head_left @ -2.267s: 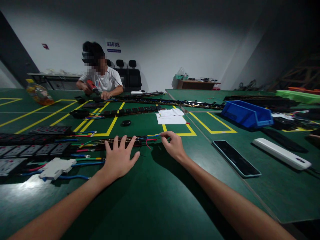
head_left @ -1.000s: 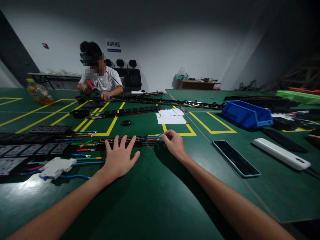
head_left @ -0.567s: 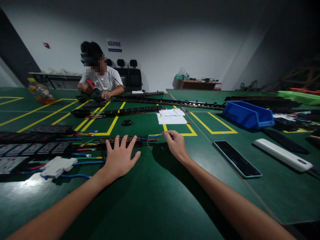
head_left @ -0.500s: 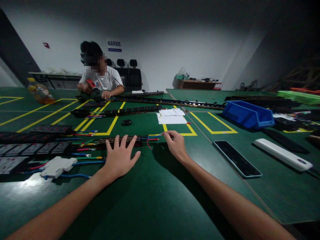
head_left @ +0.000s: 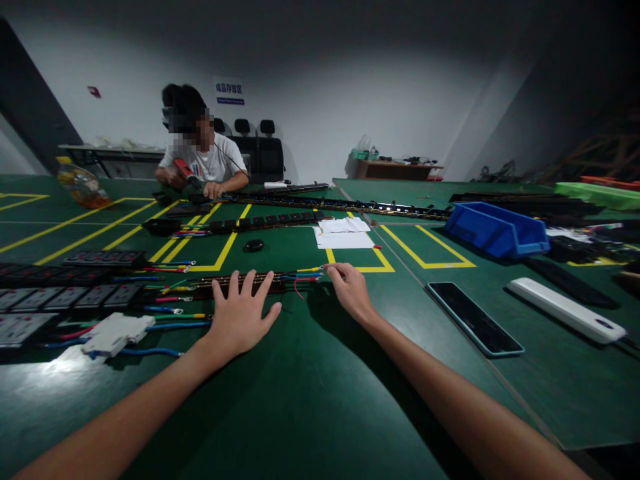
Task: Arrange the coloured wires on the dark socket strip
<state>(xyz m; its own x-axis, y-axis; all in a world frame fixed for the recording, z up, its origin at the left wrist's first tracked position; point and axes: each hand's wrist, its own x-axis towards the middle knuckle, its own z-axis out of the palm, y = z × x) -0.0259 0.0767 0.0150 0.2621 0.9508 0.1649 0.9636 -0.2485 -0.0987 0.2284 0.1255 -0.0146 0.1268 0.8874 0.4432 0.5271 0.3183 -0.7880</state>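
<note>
My left hand (head_left: 240,313) lies flat with fingers spread, pressing down on a long dark strip of sockets (head_left: 210,285) that rests on the green table. My right hand (head_left: 351,288) is at the strip's right end, fingers pinched on the coloured wires (head_left: 306,274) that stick out there: blue, yellow and red strands. Both forearms reach in from the bottom of the head view.
Socket modules (head_left: 60,297) with coloured leads and a white part (head_left: 116,333) lie at left. A black tray (head_left: 473,317), white bar (head_left: 565,310) and blue bin (head_left: 495,230) sit at right. Papers (head_left: 343,233) lie beyond. A person (head_left: 203,157) works across the table.
My right hand has made small shifts at the wire ends, its fingers staying pinched. The left hand stays flat on the strip. The person opposite leans slightly.
</note>
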